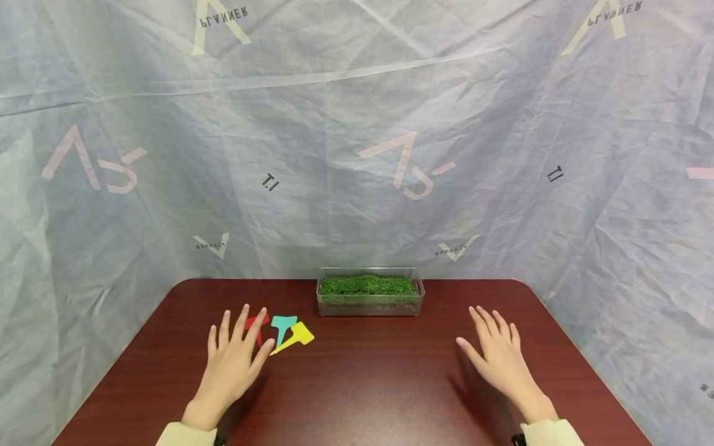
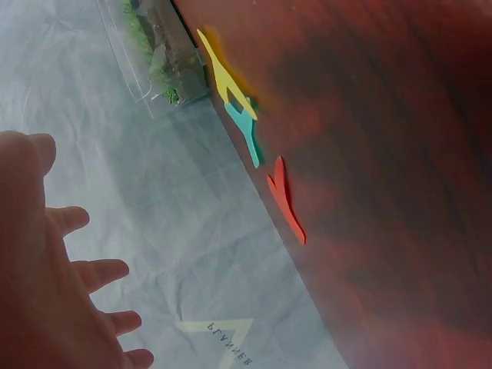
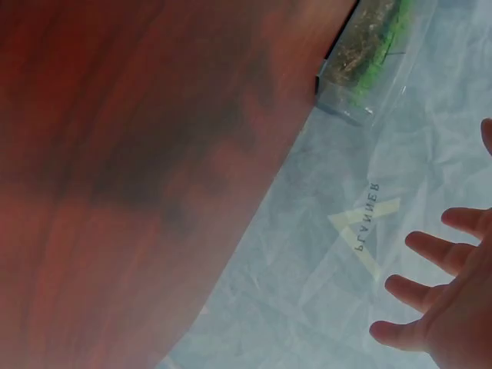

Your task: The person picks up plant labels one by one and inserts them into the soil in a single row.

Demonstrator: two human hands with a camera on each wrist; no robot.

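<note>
My left hand [image 1: 231, 365] hovers over the left part of the table with fingers spread and nothing in its grasp. Just past its fingertips lie three T-shaped plant labels: a red one [image 1: 258, 321] partly hidden behind the fingers, a teal one [image 1: 284, 323] and a yellow one [image 1: 302, 334]. The yellow and teal labels overlap, as the left wrist view also shows, with the red label [image 2: 284, 204] apart from them. Over the right side, my right hand [image 1: 501, 359] is held with straight fingers and holds nothing.
A clear plastic box [image 1: 368, 310] with green moss-like plants [image 1: 368, 285] over brown matter stands at the table's back edge, near the middle. The dark red-brown table [image 1: 379, 384] is bordered by hanging grey printed cloth [image 1: 334, 155] at the back and sides.
</note>
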